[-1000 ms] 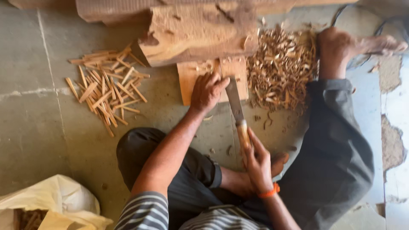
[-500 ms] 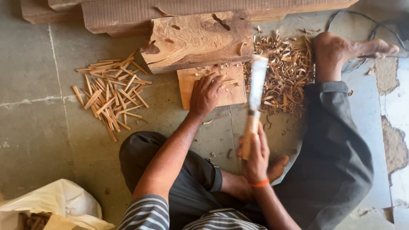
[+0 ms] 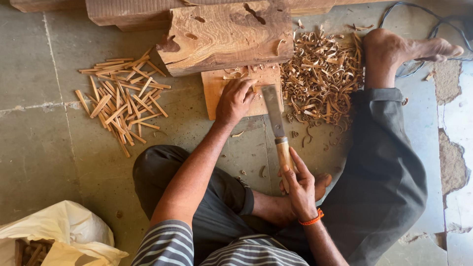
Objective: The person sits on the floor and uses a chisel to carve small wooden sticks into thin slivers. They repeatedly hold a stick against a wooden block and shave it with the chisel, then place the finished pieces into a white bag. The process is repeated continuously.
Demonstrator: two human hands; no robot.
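My right hand (image 3: 299, 186) grips the wooden handle of a broad flat blade (image 3: 273, 113), whose tip lies down on a small wooden board (image 3: 217, 91) on the floor. My left hand (image 3: 235, 101) rests on that board with its fingers closed around a small piece of wood at the blade's edge; the piece is mostly hidden. The board lies against a large rough wooden block (image 3: 226, 34).
A heap of curled wood shavings (image 3: 322, 79) lies right of the board, by my bare foot (image 3: 394, 49). A pile of thin wooden sticks (image 3: 120, 101) lies to the left. A white bag (image 3: 59, 239) with sticks sits at lower left. Cables (image 3: 423, 29) run at top right.
The blade was lifted upright half a second ago and has now come back down onto the board beside my left hand. The left hand has stayed on the board.
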